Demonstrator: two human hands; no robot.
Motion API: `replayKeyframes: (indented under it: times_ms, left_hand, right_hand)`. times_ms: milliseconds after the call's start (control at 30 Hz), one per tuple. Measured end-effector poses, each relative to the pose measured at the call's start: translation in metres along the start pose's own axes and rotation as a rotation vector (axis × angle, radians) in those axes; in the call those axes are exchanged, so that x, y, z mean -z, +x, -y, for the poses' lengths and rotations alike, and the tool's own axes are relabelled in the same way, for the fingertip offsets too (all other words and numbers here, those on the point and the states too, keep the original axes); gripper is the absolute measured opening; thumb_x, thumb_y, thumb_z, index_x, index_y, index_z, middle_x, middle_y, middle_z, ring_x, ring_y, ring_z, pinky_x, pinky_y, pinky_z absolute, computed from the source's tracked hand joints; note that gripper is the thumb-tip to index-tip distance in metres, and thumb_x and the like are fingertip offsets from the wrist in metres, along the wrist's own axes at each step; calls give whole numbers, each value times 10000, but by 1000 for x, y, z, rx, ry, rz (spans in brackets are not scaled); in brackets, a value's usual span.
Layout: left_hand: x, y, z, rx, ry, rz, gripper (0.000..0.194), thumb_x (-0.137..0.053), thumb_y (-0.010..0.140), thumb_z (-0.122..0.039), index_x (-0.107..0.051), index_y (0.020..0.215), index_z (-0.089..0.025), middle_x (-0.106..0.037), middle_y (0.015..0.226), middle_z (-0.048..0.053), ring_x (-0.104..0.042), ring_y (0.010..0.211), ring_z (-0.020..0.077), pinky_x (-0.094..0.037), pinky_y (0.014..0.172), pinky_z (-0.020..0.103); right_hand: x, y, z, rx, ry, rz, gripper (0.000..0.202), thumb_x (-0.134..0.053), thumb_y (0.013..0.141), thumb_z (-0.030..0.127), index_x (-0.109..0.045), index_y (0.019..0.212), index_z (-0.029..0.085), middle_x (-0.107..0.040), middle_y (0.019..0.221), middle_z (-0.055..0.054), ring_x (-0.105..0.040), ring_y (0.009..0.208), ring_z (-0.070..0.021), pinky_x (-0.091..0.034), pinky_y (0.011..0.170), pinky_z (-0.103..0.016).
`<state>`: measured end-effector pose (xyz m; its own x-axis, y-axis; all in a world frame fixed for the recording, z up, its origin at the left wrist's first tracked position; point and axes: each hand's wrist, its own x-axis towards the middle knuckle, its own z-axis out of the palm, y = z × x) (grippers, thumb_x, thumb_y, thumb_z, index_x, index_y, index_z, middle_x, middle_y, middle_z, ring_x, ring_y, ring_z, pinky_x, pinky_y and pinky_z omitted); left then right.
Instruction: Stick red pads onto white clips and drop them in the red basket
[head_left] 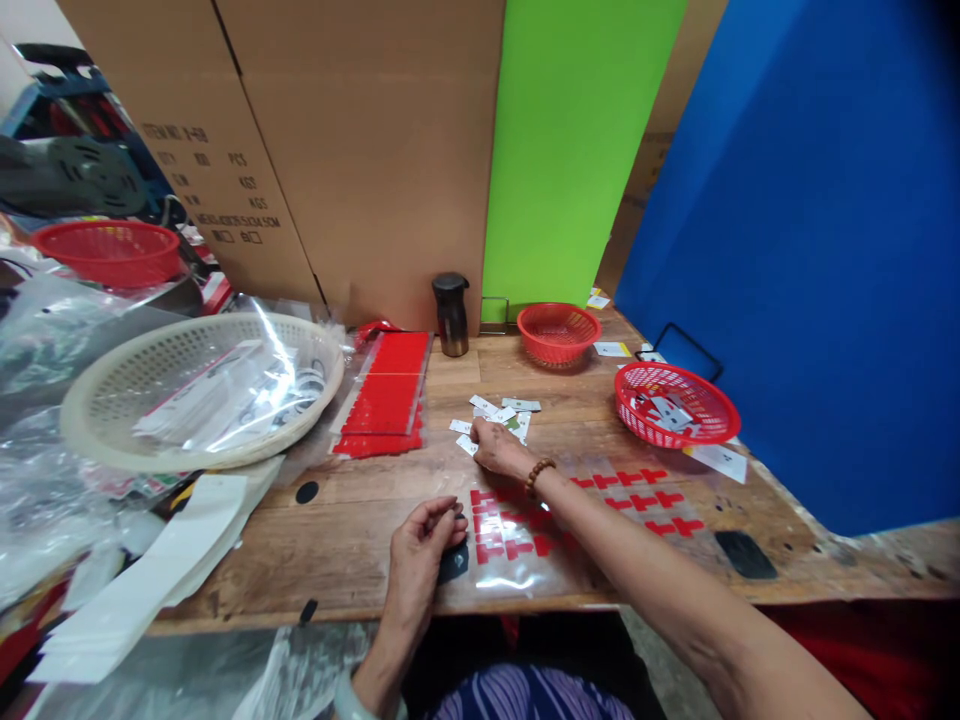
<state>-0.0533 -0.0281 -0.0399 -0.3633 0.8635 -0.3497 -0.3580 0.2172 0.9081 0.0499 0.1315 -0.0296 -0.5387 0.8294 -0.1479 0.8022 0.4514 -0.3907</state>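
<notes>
Red sheets (386,385) are stacked at ten o'clock from the right hand (498,448). At seven o'clock, the left hand (426,545) is over the near part of the counter (337,545), thumb and fingers close together — whether they hold anything cannot be told. White tags (521,405) lie loose and overlapping at the right hand, its fingertips down among them; a grip cannot be confirmed. At four o'clock, red T-shaped pieces (688,526) stand in rows on a clear sheet (540,582). Assessment: the rows appear largely laid out; the tags remain loose, none seen on the sheet.

Containers: a far-left red basket (105,265), ten o'clock, contents not visible; an off-white basket (97,415), nine o'clock, holding clear bags with white printed items; a red bowl-shaped basket (559,350), one o'clock, contents unconfirmed; a right-hand red basket (720,428), toward three o'clock — mixed red and white pieces.
</notes>
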Motion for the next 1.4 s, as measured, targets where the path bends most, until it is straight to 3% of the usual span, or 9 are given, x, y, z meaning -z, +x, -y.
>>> replayKeyframes:
  times_ms: [367,533,767,867,967,1033,1133,1267,1400]
  left_hand:
    - [4,-3,2,26,-14,-23,388,-756,632,-343,-643,920,-109,-719,885,104,-677,720,143,-534,705,249]
    - [6,-4,0,32,-27,-39,402,-766,623,-332,-644,929,-101,-720,901,118,-679,713,141,-536,694,238]
    - [5,-7,-2,52,-32,-18,393,-764,639,-308,-635,940,-91,-721,883,120,-675,702,133,-536,696,235]
    - [4,-8,-4,59,-52,-21,391,-769,639,-298,-629,942,-94,-720,882,119,-677,701,137,-538,695,236]
    - [3,-10,-9,105,-139,-22,362,-736,685,-312,-619,951,-97,-717,858,121,-678,708,148,-539,719,262]
    - [0,-11,-13,149,-228,23,344,-689,733,-346,-615,953,-92,-714,839,133,-680,723,169,-536,750,303]
    - [-9,-15,-17,172,-313,117,314,-660,759,-354,-620,926,-90,-709,848,135,-679,784,194,-517,803,337]
    - [-23,-21,-13,135,-318,188,236,-706,716,-294,-631,846,-111,-701,848,80,-660,785,159,-503,773,273]
    - [-28,-24,-5,126,-295,164,236,-728,680,-302,-625,788,-120,-683,766,46,-632,677,123,-489,638,208]
  right_hand:
    - [10,18,2,41,-46,-71,238,-440,895,152,-564,1093,106,-575,1104,-135,-543,1007,-202,-413,833,-303]
    - [7,31,0,-9,-48,18,256,-530,894,311,-565,1078,137,-587,1077,-71,-584,938,-189,-492,806,-388]
    - [14,33,1,-57,6,48,193,-556,878,280,-597,980,121,-620,955,-56,-604,821,-157,-506,717,-321]
    - [23,16,7,-4,57,-31,72,-552,833,134,-621,837,112,-635,809,-55,-582,744,-141,-443,645,-241]
    - [26,-19,15,92,102,-148,145,-483,827,69,-600,866,145,-625,832,-37,-550,792,-131,-397,697,-219]
    - [21,-48,20,163,129,-216,159,-441,861,83,-577,871,164,-602,879,-31,-527,847,-128,-381,759,-217]
    - [3,-89,24,330,186,-383,203,-392,896,111,-562,796,159,-552,808,-44,-497,741,-143,-384,680,-235]
    - [-23,-125,29,363,265,-406,242,-349,914,125,-560,801,161,-532,805,-66,-496,753,-171,-407,681,-268]
    - [-29,-138,31,311,585,-314,136,-435,878,129,-556,857,187,-547,857,-47,-520,809,-165,-434,717,-272]
